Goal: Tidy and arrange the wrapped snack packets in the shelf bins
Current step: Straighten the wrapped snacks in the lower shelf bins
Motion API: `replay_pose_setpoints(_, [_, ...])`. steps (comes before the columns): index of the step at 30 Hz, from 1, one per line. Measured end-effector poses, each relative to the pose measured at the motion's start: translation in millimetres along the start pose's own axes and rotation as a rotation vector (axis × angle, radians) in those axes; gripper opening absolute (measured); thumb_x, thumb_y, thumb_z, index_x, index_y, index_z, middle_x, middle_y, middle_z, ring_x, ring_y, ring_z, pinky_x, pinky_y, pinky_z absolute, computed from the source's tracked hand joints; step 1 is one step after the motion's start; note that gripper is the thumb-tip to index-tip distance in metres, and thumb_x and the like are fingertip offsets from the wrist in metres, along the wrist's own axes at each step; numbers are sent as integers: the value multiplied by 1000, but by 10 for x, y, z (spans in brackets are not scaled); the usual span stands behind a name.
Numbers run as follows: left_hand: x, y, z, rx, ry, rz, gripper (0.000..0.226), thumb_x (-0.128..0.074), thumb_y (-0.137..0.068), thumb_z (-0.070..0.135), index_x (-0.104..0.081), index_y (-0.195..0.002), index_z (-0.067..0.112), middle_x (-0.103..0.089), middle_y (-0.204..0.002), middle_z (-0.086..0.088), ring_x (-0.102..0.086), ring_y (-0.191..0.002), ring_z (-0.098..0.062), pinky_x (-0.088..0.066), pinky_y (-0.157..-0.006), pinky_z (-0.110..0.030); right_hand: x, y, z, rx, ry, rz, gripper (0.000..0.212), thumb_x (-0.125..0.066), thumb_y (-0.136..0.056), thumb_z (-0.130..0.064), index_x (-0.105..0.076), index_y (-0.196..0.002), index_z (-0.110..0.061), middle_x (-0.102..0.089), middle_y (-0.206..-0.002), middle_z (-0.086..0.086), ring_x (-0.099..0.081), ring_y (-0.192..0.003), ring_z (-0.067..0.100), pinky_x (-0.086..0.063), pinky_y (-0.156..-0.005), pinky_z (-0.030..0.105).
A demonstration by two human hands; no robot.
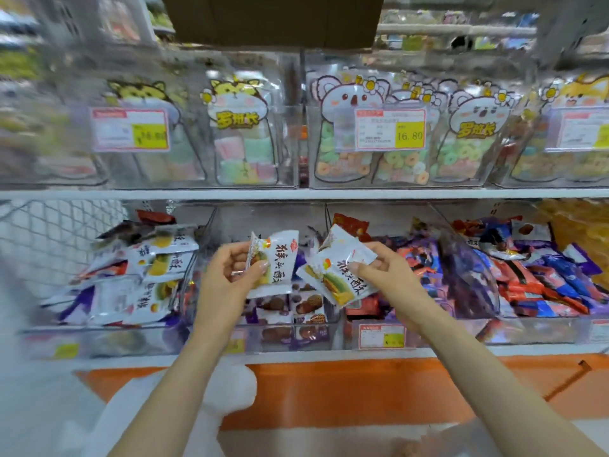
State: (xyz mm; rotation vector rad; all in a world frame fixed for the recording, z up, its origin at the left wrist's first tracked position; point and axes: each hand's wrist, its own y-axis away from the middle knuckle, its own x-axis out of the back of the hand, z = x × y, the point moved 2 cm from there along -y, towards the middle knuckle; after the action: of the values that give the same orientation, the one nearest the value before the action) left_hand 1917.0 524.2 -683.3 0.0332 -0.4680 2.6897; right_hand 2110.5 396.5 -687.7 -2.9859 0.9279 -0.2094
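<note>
My left hand [230, 270] pinches a white snack packet [278, 262] held upright over the middle clear bin [290, 338] of the lower shelf. My right hand [384, 272] grips a second white packet [336, 275] of the same kind, tilted, just to the right of the first. The two packets nearly touch. Below them the middle bin holds brown-and-purple wrapped snacks [303, 305]. The left bin holds a pile of matching white packets [151, 272]. The right bins hold mixed red, blue and purple packets [527, 275].
The upper shelf carries clear bins of cartoon-animal candy bags [405, 133] with price tags [390, 128]. A cardboard box [273, 18] hangs over the top. A white wire basket [49, 245] stands at the left. An orange ledge [362, 384] runs below the bins.
</note>
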Motion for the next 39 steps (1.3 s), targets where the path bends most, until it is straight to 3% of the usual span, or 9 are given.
replay_pose_setpoints(6, [994,-66,-52,-40,-54,411,21,-66,-84,7,-56,-87,26,-60,-86,8,-54,-76,0,-42,-71,-17,-1181,-158,-149,21,-46,-105,16,-67,-86,-17,-56,-94,-26,-62,-80,3,-55,-71,14,-43,-68,27])
replay_pose_setpoints(10, [1501,-351,-215,-42,-257,481,16,-67,-83,11,-56,-93,16,-60,-88,2,-57,-85,-17,-43,-74,-27,-1882,-548,-259,73,-11,-41,25,-67,-87,-21,-52,-106,-13,-61,-100,8,-55,-83,18,-44,-65,26])
replay_pose_setpoints(16, [1913,-960,-467,-56,-629,564,12,-63,-85,16,-62,-96,14,-64,-95,-1,-57,-88,-23,-38,-67,-32,-2634,-1209,-387,232,123,51,31,-59,-92,-26,-57,-114,-3,-54,-93,2,-49,-93,15,-41,-78,22])
replay_pose_setpoints(19, [1943,-1150,-662,27,-924,320,31,-61,-88,24,-60,-118,17,-64,-112,-11,-58,-101,-33,-38,-66,-32,-2899,-1557,-289,362,497,-25,40,-55,-94,-26,-54,-125,-1,-55,-121,16,-51,-114,28,-40,-96,35])
replay_pose_setpoints(23, [1905,-1111,-1007,267,-930,-238,66,-60,-88,43,-34,-145,21,-41,-146,-2,-45,-128,-22,-34,-79,-23,-3080,-1699,-216,323,700,-444,37,-50,-96,-28,-53,-132,-19,-55,-134,5,-54,-119,24,-47,-88,22])
replay_pose_setpoints(27, [1924,-1066,-974,141,-768,-149,57,-62,-89,29,-42,-139,7,-45,-142,-12,-45,-128,-27,-37,-97,-27,-2937,-1588,-343,512,901,-408,49,-46,-96,-40,-43,-141,-22,-41,-147,7,-40,-133,24,-32,-107,30])
replay_pose_setpoints(31, [1799,-940,-765,-6,-766,35,43,-62,-89,27,-54,-126,7,-53,-129,-15,-49,-119,-31,-44,-96,-41,-2522,-1229,-457,558,713,-321,46,-48,-97,-34,-45,-139,-18,-53,-136,10,-49,-122,27,-36,-97,26])
replay_pose_setpoints(36, [1209,-646,-389,-160,-659,-33,28,-59,-90,24,-58,-116,15,-55,-124,0,-50,-116,-17,-39,-89,-23,-1699,-694,-449,531,715,-243,39,-52,-95,-31,-52,-132,-18,-53,-136,-1,-43,-127,14,-27,-95,15])
replay_pose_setpoints(39, [685,-482,-166,-224,-621,-124,26,-59,-90,22,-58,-115,15,-54,-116,2,-50,-108,-11,-34,-84,-18,-1142,-436,-363,521,659,-111,32,-57,-93,-25,-59,-125,-20,-58,-121,-8,-49,-112,2,-30,-90,8])
